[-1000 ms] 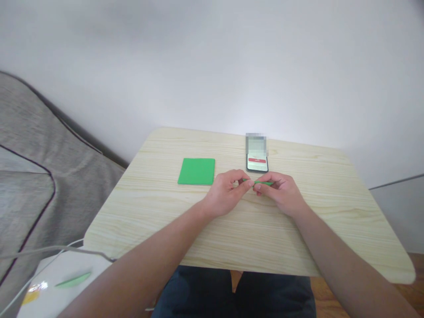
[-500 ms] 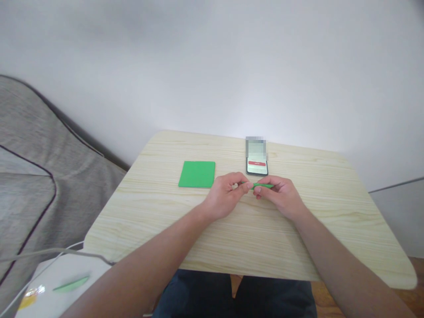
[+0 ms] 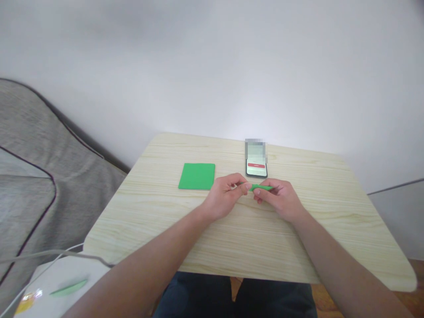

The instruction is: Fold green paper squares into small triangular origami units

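Both my hands meet over the middle of a light wooden table (image 3: 232,238). My left hand (image 3: 225,196) and my right hand (image 3: 280,198) pinch the two ends of a narrow folded strip of green paper (image 3: 261,187), fingers closed on it just above the tabletop. A flat square of green paper (image 3: 197,176) lies on the table to the left of my left hand. A phone (image 3: 256,159) with a lit screen lies just beyond my hands.
A white wall rises behind the table. A grey cushioned seat (image 3: 36,176) stands at the left. Lower left, a white surface (image 3: 49,287) carries a green folded paper piece (image 3: 68,288) and a grey cable (image 3: 49,255).
My hands have kept their pinch on the green strip with only slight finger shifts. The view has tilted up a little, so everything sits slightly lower in the picture.
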A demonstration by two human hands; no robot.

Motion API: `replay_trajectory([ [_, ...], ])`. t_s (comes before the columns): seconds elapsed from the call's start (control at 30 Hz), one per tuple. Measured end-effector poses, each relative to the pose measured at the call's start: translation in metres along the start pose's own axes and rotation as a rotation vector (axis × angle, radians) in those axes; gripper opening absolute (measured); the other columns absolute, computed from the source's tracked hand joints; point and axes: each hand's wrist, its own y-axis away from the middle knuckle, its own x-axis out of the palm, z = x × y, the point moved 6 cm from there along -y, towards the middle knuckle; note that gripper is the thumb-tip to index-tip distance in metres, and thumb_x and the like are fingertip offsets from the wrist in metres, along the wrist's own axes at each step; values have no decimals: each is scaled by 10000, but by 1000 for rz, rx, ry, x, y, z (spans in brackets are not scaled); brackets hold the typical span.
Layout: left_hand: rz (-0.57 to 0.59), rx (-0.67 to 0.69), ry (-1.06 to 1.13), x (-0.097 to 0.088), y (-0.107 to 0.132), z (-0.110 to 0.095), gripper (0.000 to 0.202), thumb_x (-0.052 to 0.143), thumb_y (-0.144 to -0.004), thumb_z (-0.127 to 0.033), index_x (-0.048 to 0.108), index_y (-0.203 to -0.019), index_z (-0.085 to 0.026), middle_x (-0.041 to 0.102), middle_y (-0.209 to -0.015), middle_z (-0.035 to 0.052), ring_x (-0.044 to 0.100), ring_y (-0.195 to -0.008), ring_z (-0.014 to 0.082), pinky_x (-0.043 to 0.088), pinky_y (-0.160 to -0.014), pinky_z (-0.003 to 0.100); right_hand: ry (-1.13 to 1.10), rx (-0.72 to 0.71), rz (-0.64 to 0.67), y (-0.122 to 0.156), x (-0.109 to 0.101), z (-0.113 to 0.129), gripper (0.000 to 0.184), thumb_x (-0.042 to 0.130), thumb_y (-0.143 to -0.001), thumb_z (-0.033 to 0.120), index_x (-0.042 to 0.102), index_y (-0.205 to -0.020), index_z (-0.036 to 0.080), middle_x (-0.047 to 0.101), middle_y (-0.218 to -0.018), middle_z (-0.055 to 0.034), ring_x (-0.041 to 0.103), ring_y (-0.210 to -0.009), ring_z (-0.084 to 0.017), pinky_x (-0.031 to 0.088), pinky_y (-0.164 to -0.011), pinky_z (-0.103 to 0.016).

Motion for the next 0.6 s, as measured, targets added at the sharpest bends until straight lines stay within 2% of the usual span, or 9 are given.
replay_trajectory([
  [0.3,-32,-17,-4,-2,0,-4,276,665,-928,-401,697,-782,-170,686,-756,13,583,-738,143,441,-695,269,-1,-10,-1,-1,0,-2,269,805,-828,470,740,-783,213,729,-680,-24,655,-627,-167,498,-591,-288],
  [0.6,-92,-23,2,-6,-1,-4,264,701,-901,-407,694,-775,-175,699,-768,17,592,-748,150,453,-724,289,-24,-5,-18,-1,-3,-3,268,821,-815,458,739,-773,206,725,-680,-23,645,-629,-162,486,-607,-291],
])
